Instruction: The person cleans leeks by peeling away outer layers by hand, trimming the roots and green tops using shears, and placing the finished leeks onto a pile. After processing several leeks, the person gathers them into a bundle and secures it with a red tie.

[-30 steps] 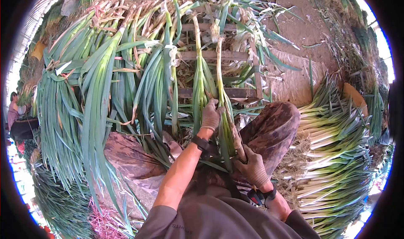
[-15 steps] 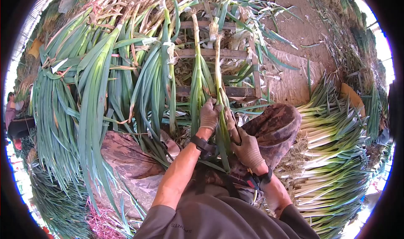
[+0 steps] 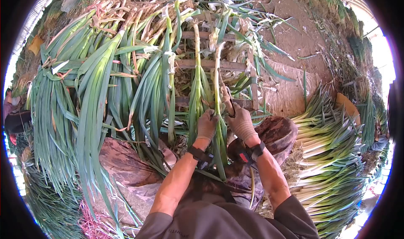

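Note:
My left hand (image 3: 207, 125), in a grey-brown glove, is closed around the green part of a long green onion (image 3: 217, 75). The stalk points away from me, its pale root end by a wooden slatted frame (image 3: 210, 64). Just to the right, my gloved right hand (image 3: 240, 122) is closed on a brown strip (image 3: 227, 101) that looks like a withered leaf beside the stalk. Immediately left of my left hand lies another green onion (image 3: 197, 70), roots away from me. The fingertips of both hands are partly hidden.
Untrimmed green onions (image 3: 97, 75) are heaped on the left. Stripped ones with white stems (image 3: 320, 163) are stacked at my right. My camouflage-clad knee (image 3: 277, 134) is beside my right hand. Pink ties (image 3: 94, 222) lie lower left; another person (image 3: 17, 112) is at the far left.
My right hand has moved up and away from me, from beside my knee to level with my left hand. The left hand has shifted slightly, still around the green onion.

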`<state>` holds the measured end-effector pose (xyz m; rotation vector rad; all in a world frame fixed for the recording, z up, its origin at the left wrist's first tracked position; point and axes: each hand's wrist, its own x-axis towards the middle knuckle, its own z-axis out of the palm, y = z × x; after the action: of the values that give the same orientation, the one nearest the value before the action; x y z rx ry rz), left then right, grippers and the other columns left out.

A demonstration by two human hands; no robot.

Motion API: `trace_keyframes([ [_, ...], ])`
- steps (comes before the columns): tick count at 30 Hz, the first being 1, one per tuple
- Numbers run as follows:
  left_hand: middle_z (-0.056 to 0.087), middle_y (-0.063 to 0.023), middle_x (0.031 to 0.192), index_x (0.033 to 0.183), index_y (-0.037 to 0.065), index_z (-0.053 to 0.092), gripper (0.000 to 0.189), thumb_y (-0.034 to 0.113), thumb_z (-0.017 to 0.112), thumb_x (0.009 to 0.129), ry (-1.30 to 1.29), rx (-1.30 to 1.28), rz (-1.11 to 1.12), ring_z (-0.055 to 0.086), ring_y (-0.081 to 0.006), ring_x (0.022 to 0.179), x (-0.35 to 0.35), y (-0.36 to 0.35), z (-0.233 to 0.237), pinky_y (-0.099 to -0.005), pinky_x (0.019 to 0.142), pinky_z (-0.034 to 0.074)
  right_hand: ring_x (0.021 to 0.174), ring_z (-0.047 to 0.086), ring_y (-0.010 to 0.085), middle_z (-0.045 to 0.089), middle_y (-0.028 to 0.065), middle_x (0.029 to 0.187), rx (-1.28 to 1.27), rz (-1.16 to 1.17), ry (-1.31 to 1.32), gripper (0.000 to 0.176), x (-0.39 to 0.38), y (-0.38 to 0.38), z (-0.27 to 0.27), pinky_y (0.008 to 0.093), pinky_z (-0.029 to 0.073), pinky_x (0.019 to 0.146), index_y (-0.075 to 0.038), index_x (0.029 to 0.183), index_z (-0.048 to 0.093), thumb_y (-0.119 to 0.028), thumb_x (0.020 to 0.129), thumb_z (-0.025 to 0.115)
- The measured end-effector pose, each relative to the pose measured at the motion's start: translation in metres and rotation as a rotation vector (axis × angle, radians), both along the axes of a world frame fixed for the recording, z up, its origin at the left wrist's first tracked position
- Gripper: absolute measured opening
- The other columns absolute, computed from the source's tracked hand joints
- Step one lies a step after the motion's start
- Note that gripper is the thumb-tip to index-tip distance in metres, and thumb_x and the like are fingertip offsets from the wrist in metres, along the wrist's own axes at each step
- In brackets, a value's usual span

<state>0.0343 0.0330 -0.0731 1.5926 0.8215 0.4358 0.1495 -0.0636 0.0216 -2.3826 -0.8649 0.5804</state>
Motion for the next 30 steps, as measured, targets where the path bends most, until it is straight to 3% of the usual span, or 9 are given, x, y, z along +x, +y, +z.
trace_keyframes([
  [9, 0.069, -0.0239, 0.096, 0.107, 0.000, 0.064, 0.022, 0.013, 0.068, 0.090, 0.056, 0.012, 0.013, 0.068, -0.0398, 0.092, 0.001, -0.001, 0.004, -0.0414, 0.080, 0.052, 0.094, 0.066, 0.0466, 0.067, 0.0308, 0.093, -0.022, -0.007, -0.062, 0.035, 0.055, 0.046, -0.013, 0.0499, 0.052, 0.084, 0.004, 0.099, 0.064, -0.022, 0.076, 0.071],
  [12, 0.067, -0.0155, 0.084, 0.103, -0.002, 0.064, 0.020, 0.012, 0.068, 0.089, 0.040, 0.057, 0.043, 0.064, -0.0235, 0.080, 0.003, -0.005, -0.003, -0.0365, 0.077, 0.051, 0.093, 0.065, 0.0466, 0.067, 0.0309, 0.094, 0.026, -0.017, -0.020, 0.037, 0.052, 0.042, -0.008, 0.0493, 0.052, 0.084, 0.005, 0.101, 0.065, -0.020, 0.075, 0.071],
  [15, 0.069, -0.0175, 0.088, 0.104, 0.001, 0.064, 0.020, 0.012, 0.069, 0.088, 0.122, 0.093, -0.015, 0.068, -0.0290, 0.084, 0.009, -0.008, -0.011, -0.0388, 0.079, 0.052, 0.093, 0.066, 0.0458, 0.067, 0.0304, 0.092, 0.108, -0.016, 0.044, 0.036, 0.030, 0.019, 0.003, 0.0483, 0.052, 0.081, 0.005, 0.103, 0.064, -0.020, 0.078, 0.071],
  [16, 0.070, -0.0183, 0.093, 0.106, 0.003, 0.065, 0.022, 0.013, 0.071, 0.087, 0.172, 0.259, -0.069, 0.068, -0.0360, 0.089, 0.012, -0.011, 0.000, -0.0414, 0.080, 0.053, 0.092, 0.066, 0.0455, 0.067, 0.0301, 0.092, 0.134, -0.035, 0.053, 0.036, 0.022, 0.010, 0.007, 0.0480, 0.052, 0.080, 0.004, 0.103, 0.064, -0.021, 0.078, 0.071],
  [19, 0.070, -0.0176, 0.100, 0.107, 0.003, 0.065, 0.026, 0.015, 0.073, 0.085, 0.255, 0.332, -0.309, 0.066, -0.0400, 0.093, 0.017, -0.013, 0.033, -0.0435, 0.081, 0.053, 0.088, 0.068, 0.0444, 0.067, 0.0296, 0.091, 0.099, -0.106, 0.102, 0.038, 0.010, -0.005, 0.021, 0.0462, 0.052, 0.076, 0.004, 0.107, 0.064, -0.019, 0.079, 0.073],
  [20, 0.068, -0.0175, 0.102, 0.108, 0.004, 0.066, 0.031, 0.019, 0.076, 0.082, 0.103, 0.340, -0.245, 0.065, -0.0398, 0.095, 0.017, -0.010, 0.030, -0.0457, 0.082, 0.052, 0.088, 0.067, 0.0448, 0.067, 0.0294, 0.091, 0.127, -0.047, 0.070, 0.040, 0.008, -0.014, 0.009, 0.0459, 0.053, 0.077, 0.004, 0.110, 0.064, -0.018, 0.078, 0.073],
  [25, 0.058, -0.0154, 0.111, 0.116, 0.006, 0.059, 0.044, 0.023, 0.077, 0.079, 0.391, 0.861, 0.103, 0.063, -0.0388, 0.100, 0.022, 0.059, 0.067, -0.0505, 0.082, 0.050, 0.089, 0.067, 0.0466, 0.067, 0.0298, 0.092, 0.176, 0.158, 0.137, 0.054, -0.021, -0.024, 0.024, 0.0452, 0.053, 0.078, 0.004, 0.126, 0.057, -0.017, 0.078, 0.072],
  [29, 0.055, -0.0155, 0.115, 0.114, 0.004, 0.053, 0.045, 0.024, 0.075, 0.081, 0.694, 0.798, -0.039, 0.062, -0.0352, 0.107, 0.045, 0.086, 0.040, -0.0470, 0.085, 0.054, 0.091, 0.065, 0.0486, 0.066, 0.0310, 0.092, 0.119, 0.149, 0.213, 0.056, -0.031, -0.011, 0.018, 0.0475, 0.053, 0.077, 0.002, 0.128, 0.056, -0.019, 0.079, 0.071],
  [30, 0.057, -0.0202, 0.114, 0.113, 0.003, 0.051, 0.044, 0.022, 0.074, 0.080, 0.608, 0.655, 0.037, 0.063, -0.0382, 0.103, 0.049, 0.090, 0.038, -0.0466, 0.081, 0.055, 0.091, 0.065, 0.0489, 0.066, 0.0311, 0.092, 0.141, 0.115, 0.214, 0.056, -0.030, -0.012, 0.015, 0.0477, 0.053, 0.077, 0.002, 0.128, 0.055, -0.019, 0.079, 0.071],
])
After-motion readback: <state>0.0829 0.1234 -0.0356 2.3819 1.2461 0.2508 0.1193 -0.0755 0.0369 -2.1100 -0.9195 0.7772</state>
